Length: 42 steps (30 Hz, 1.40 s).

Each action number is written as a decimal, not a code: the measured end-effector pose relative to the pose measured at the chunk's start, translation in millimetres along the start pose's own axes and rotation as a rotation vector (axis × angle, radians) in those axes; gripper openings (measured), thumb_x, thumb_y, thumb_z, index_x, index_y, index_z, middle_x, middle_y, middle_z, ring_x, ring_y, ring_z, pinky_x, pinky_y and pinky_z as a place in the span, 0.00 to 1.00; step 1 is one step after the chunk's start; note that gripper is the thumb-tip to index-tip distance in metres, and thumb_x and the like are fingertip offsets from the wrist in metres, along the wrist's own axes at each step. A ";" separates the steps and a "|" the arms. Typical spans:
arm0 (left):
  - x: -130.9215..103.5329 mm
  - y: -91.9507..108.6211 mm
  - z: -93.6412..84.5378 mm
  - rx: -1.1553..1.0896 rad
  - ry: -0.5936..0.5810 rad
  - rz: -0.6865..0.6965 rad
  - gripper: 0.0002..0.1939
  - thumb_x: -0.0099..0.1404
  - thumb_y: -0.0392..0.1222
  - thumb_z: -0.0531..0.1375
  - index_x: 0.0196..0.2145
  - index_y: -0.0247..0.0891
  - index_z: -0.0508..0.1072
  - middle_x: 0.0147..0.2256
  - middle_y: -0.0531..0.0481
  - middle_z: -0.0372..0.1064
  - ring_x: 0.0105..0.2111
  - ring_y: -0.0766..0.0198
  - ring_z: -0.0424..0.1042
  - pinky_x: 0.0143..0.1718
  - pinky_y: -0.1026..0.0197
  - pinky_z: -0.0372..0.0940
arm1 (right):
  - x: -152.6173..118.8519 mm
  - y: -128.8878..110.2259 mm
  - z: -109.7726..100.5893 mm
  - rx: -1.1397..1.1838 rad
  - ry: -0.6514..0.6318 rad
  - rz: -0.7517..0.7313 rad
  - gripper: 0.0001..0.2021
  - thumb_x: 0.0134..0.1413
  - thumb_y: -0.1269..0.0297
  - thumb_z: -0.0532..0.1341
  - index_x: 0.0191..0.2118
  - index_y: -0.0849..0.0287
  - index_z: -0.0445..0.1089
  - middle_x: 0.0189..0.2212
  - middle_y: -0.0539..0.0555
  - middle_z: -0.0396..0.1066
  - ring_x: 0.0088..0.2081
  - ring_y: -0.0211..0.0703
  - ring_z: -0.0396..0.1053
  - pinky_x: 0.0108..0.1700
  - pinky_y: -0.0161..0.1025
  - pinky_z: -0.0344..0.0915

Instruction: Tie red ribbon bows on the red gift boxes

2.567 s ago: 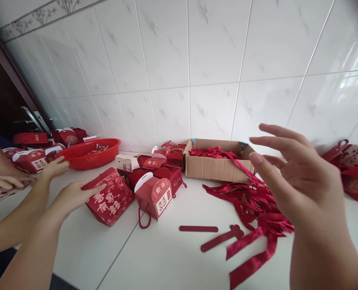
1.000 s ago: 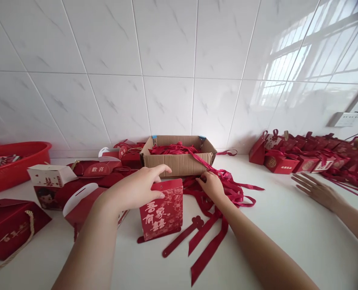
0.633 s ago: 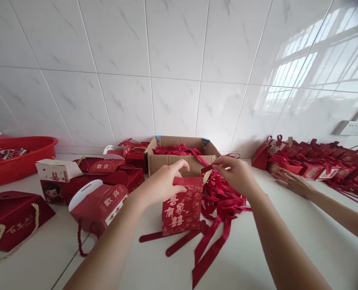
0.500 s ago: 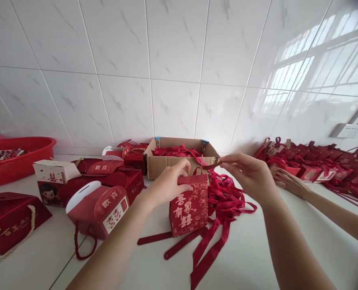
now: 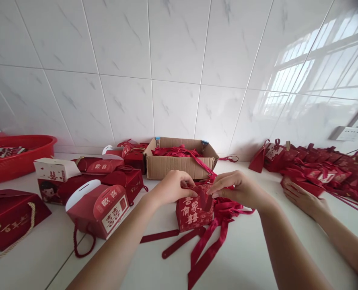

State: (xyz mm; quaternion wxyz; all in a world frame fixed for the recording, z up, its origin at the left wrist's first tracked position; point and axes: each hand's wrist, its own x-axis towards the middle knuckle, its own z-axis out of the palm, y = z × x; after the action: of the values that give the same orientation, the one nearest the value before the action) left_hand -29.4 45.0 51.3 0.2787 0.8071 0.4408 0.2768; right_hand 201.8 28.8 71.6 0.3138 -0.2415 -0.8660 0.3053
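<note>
A small red gift box (image 5: 194, 215) with gold characters stands tilted on the white table before me. My left hand (image 5: 174, 185) is closed on its top edge, thumb on the front face. At the box's upper right corner, my right hand (image 5: 239, 187) pinches a dark red strap (image 5: 208, 198), which overlaps the front. Two more flat dark red straps, a left one (image 5: 159, 236) and a front one (image 5: 182, 243), lie by the box's base. Red satin ribbons (image 5: 210, 249) spread beside it, under and past my right hand.
Behind the box is a cardboard carton (image 5: 163, 167) of red ribbon. Assorted red gift boxes (image 5: 96, 209) and a red plastic basket (image 5: 31, 161) are on the left. Another person's hand (image 5: 305, 199) touches red boxes at right, near rows of small boxes (image 5: 317, 157).
My right hand has brought the strap down and left onto the box's top. The box has shifted slightly right and tilted. The other person's hand has moved right and down.
</note>
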 end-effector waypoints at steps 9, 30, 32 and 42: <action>-9.9 23.6 -6.6 -0.009 0.346 0.067 0.08 0.58 0.46 0.62 0.30 0.40 0.78 0.31 0.49 0.77 0.32 0.59 0.75 0.33 0.59 0.69 | 2.6 1.6 7.6 0.232 -0.173 0.025 0.06 0.53 0.65 0.63 0.37 0.54 0.77 0.32 0.50 0.77 0.34 0.40 0.74 0.37 0.39 0.72; -58.1 87.2 -5.1 0.048 0.736 0.583 0.04 0.60 0.32 0.62 0.34 0.37 0.75 0.27 0.52 0.73 0.27 0.69 0.71 0.29 0.67 0.69 | 1.2 -29.0 38.7 -0.347 0.792 -0.449 0.20 0.50 0.73 0.64 0.41 0.33 0.73 0.49 0.51 0.61 0.51 0.54 0.60 0.42 0.49 0.58; -58.2 86.7 -3.7 0.066 0.747 0.598 0.05 0.61 0.31 0.61 0.35 0.36 0.75 0.28 0.51 0.73 0.28 0.69 0.72 0.30 0.67 0.69 | 1.7 -29.9 40.1 -0.303 0.770 -0.440 0.19 0.51 0.72 0.64 0.42 0.35 0.74 0.49 0.51 0.62 0.52 0.54 0.60 0.43 0.50 0.59; -58.7 84.1 0.8 0.134 0.738 0.611 0.05 0.61 0.32 0.60 0.36 0.36 0.74 0.28 0.51 0.73 0.29 0.68 0.72 0.32 0.66 0.70 | 4.6 -36.8 52.2 -0.068 0.775 -0.316 0.09 0.51 0.71 0.64 0.36 0.49 0.73 0.48 0.53 0.65 0.54 0.52 0.60 0.47 0.48 0.64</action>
State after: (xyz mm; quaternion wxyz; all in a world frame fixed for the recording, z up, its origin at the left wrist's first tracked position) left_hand -8.9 -44.4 97.4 -0.0431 0.7638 0.2697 0.5847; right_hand 154.2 -13.8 66.3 0.6512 -0.2127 -0.7200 0.1114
